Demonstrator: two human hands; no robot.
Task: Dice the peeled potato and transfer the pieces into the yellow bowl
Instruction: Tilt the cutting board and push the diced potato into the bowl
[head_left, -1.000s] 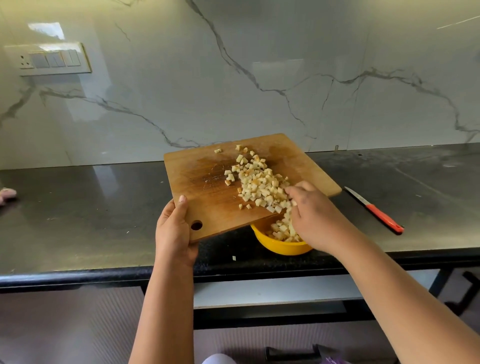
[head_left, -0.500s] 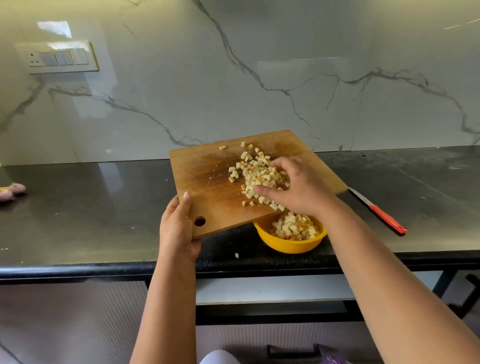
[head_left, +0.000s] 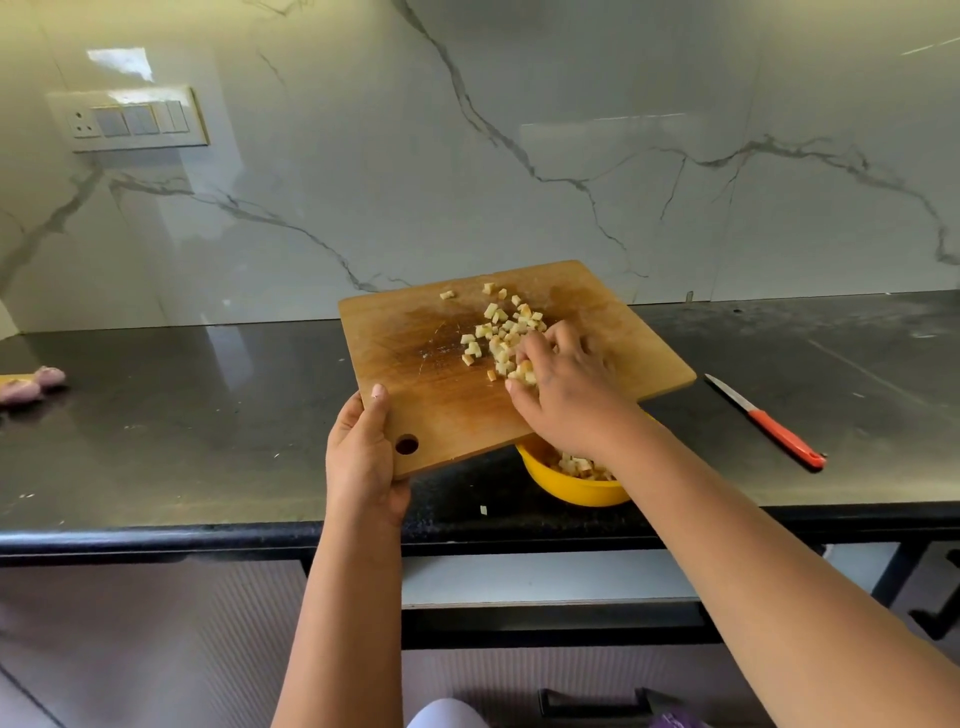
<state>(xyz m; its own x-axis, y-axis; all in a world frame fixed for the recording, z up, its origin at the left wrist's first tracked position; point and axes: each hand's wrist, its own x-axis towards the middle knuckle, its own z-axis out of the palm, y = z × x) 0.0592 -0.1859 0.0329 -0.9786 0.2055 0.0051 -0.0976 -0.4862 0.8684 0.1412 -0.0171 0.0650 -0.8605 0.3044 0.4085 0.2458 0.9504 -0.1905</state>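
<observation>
My left hand (head_left: 363, 452) grips the near left corner of a wooden cutting board (head_left: 415, 384), thumb on top, and holds it tilted above the counter. Several small potato cubes (head_left: 498, 332) lie on the board's middle. My right hand (head_left: 566, 389) rests on the board over those cubes, fingers curved against the pile. The yellow bowl (head_left: 571, 488) stands under the board's near right edge, partly hidden by the board and my right wrist, with potato pieces (head_left: 579, 465) inside.
A red-handled knife (head_left: 769, 423) lies on the dark counter (head_left: 182, 415) to the right of the board. Pinkish pieces (head_left: 31, 382) sit at the far left edge. One stray cube (head_left: 484, 510) lies near the counter's front edge. A switch panel (head_left: 132, 120) is on the marble wall.
My right hand went from the bowl back up the board onto the remaining cubes. The pile on the board has become smaller. My left hand keeps the board tilted.
</observation>
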